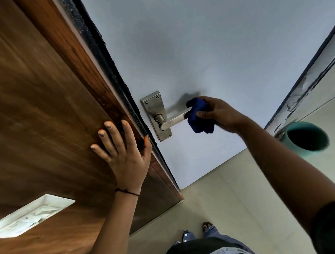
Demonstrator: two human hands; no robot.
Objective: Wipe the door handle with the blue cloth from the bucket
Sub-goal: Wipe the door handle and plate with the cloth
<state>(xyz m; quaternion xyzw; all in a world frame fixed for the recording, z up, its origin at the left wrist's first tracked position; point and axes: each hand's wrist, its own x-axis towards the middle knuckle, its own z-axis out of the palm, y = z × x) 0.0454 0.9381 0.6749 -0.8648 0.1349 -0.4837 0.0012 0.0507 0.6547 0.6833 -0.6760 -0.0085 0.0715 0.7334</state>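
A steel lever door handle (174, 120) juts from its metal backplate (152, 106) on the pale grey door. My right hand (222, 114) is closed on a bunched dark blue cloth (199, 118), which wraps the free end of the lever and hides its tip. My left hand (121, 147) lies flat with spread fingers on the brown wooden frame panel, left of the handle, and holds nothing. A teal bucket (306, 138) stands on the floor at the right, its inside dark.
The wood panel (39, 112) fills the left side, with a black seal strip (111, 71) along the door edge. Pale floor tiles (222, 201) lie below, and my feet (208, 227) show near the bottom. A white recessed box (33, 215) sits low on the left.
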